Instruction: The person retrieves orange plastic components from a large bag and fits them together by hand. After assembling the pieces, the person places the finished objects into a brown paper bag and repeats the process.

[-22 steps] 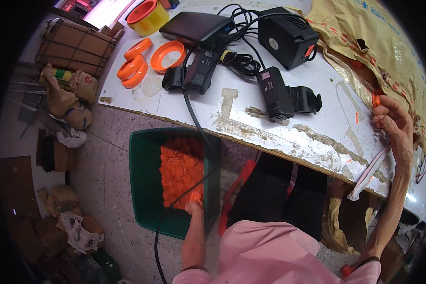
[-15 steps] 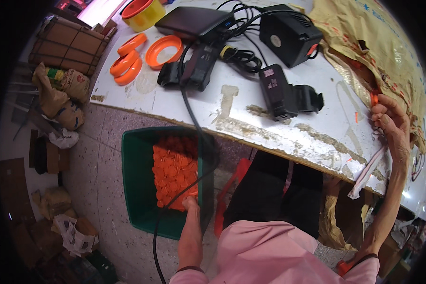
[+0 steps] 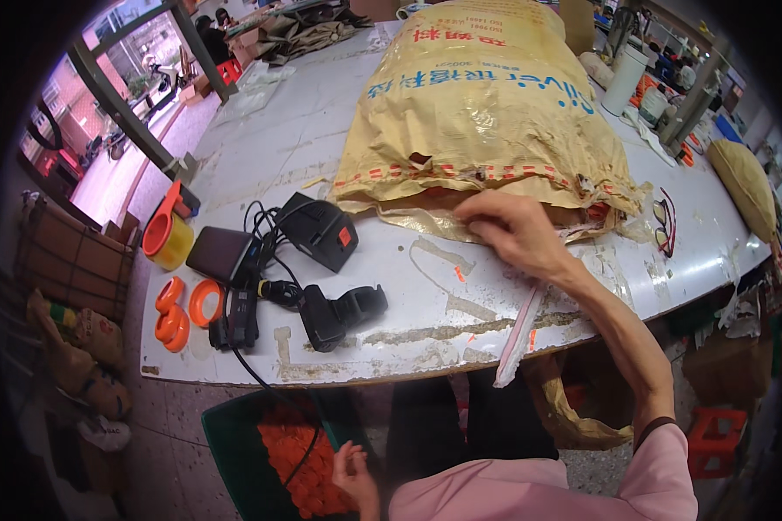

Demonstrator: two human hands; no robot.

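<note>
A large yellow woven sack [image 3: 487, 113] lies on the white table [image 3: 339, 347], its torn mouth facing me. At that mouth is my right hand [image 3: 521, 234], fingers bent and loosely apart, with nothing visible in them. Orange bits show inside the opening on the right. Below the table edge, my left hand [image 3: 352, 478] is raised at the right side of a green bin [image 3: 235, 434], its fingers half curled and apart. Flat orange plastic pieces [image 3: 300, 460] fill the bin's bottom. A pale strip of cloth or plastic [image 3: 520, 334] hangs over the table edge below my right hand.
Orange rings [image 3: 205, 302], a yellow cup-like roll [image 3: 169, 241], a black box [image 3: 317, 230] and black strapped devices [image 3: 339, 314] with cables stand on the left. One cable runs down across the bin. Glasses [image 3: 666, 224] lie right of the sack; a red stool [image 3: 717, 441] stands at lower right.
My view has lifted and turned right, showing more of the sack. My left hand has come up from the orange pieces. My right hand no longer shows the orange bit at its fingertips.
</note>
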